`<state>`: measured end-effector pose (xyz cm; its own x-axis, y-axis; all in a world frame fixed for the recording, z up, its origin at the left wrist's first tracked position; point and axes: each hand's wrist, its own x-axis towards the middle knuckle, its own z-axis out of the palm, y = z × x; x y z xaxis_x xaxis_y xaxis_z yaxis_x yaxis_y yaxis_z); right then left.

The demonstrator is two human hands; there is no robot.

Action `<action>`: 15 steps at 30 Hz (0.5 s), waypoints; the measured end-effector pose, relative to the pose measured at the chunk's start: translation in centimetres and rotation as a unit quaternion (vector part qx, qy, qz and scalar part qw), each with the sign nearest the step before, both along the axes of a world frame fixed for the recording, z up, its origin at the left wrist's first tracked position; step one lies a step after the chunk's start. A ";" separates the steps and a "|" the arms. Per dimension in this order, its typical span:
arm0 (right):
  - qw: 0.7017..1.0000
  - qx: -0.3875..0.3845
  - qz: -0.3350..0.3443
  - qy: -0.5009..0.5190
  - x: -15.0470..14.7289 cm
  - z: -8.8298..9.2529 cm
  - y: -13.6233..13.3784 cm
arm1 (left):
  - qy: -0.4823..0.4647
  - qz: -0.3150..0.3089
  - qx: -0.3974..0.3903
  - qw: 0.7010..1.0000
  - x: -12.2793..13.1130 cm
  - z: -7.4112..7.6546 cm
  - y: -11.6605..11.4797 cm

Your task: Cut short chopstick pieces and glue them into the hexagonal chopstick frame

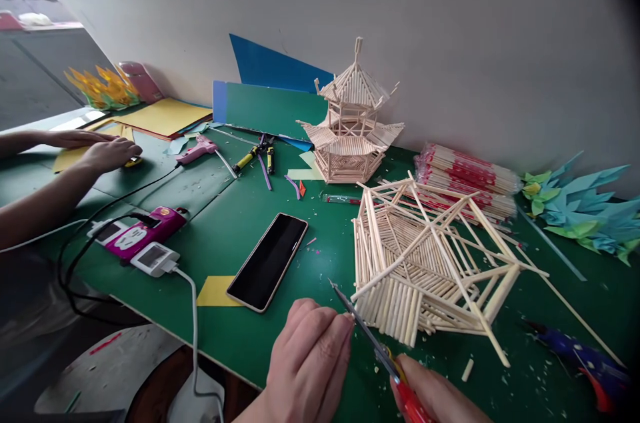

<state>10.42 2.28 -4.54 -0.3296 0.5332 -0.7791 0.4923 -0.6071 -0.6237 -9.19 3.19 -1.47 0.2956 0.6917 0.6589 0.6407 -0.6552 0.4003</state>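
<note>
My right hand [425, 389] is closed around red-handled scissors [373, 336], their pointed tip angled up and left. Beside the blades my left hand [313, 356] is closed with its fingers pinched together; whatever sits at the fingertips is too small to make out. Just beyond both hands stands a partly built frame of thin wooden sticks [430, 236], with a slatted panel on its near side. A short cut piece of stick [467, 369] lies right of my right hand.
A finished stick pagoda [350, 136] stands behind, near wrapped stick bundles [465, 176]. A phone [270, 259], power strip [145, 233], pink glue gun [197, 149], pliers [257, 155] and blue glue gun [575, 349] lie around. Another person's hands [107, 149] work at left.
</note>
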 end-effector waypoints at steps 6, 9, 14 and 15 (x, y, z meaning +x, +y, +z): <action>0.995 -0.055 -0.083 -0.016 -0.3 -1.0 -0.6 | 0.004 0.006 -0.001 1.000 -0.2 -0.2 -0.3; 0.998 -0.018 -0.054 -0.011 -0.2 -0.7 -0.8 | -0.004 -0.009 0.011 1.000 -0.2 -0.4 -0.3; 1.000 -0.010 -0.028 -0.005 -0.1 -0.3 -0.7 | -0.009 -0.015 -0.003 1.000 0.0 -0.1 -0.2; 0.999 -0.021 -0.042 -0.003 -0.1 -0.4 -0.6 | -0.010 -0.016 0.000 1.000 0.0 0.0 -0.2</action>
